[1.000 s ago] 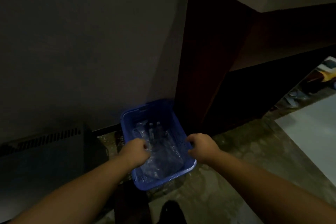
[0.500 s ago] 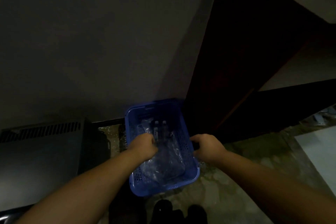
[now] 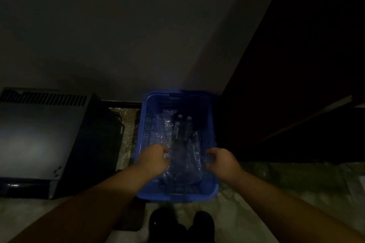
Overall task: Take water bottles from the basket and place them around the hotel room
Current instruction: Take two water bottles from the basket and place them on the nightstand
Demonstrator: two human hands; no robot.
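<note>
Dim room, low light. A plain grey painted wall fills the upper frame. A dark brown wooden cabinet stands against it at right. A black boxy metal appliance with a slotted vent sits at left, against the wall base, with faint glare on its top. The mottled pale stone floor runs along the bottom.

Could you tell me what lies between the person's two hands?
In the head view, plastic-wrapped water bottles in the blue basket lie between left hand and right hand.

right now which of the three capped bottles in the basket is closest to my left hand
The bottle with the lowest, leftmost cap sits nearest the left hand; the other two caps lie farther up the basket, toward the wall.
</note>
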